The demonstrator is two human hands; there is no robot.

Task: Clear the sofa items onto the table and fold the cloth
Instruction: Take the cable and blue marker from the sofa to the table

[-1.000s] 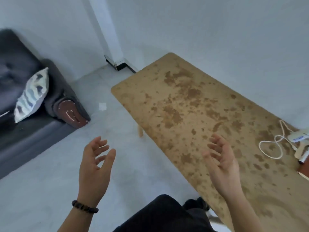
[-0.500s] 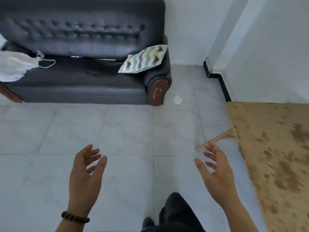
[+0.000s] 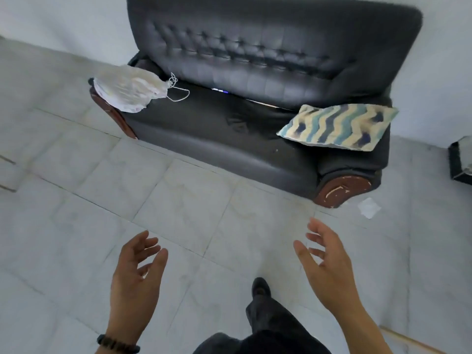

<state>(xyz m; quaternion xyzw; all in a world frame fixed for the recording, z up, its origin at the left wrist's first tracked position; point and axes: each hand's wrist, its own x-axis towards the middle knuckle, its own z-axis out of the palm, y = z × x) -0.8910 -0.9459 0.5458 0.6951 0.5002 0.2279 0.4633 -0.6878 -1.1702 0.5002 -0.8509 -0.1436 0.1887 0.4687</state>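
Observation:
A dark tufted sofa (image 3: 255, 154) stands across the tiled floor ahead of me. On its left armrest lies a white bundled cloth (image 3: 129, 89) with a loose white cord (image 3: 178, 94). A wavy blue and cream patterned cushion (image 3: 337, 127) leans at the sofa's right end. A thin dark item with a blue mark (image 3: 221, 90) lies at the back of the seat. My left hand (image 3: 138, 274) and my right hand (image 3: 327, 264) hover over the floor, fingers relaxed, holding nothing, well short of the sofa.
A white scrap of paper (image 3: 369, 207) lies on the floor by the sofa's right foot. A dark box-like object (image 3: 461, 162) sits at the right edge. A wooden table leg (image 3: 408, 341) shows at bottom right. My leg and shoe (image 3: 260, 290) are below.
My view has swung from the table to the sofa and come closer to it. Both hands have stayed raised and empty.

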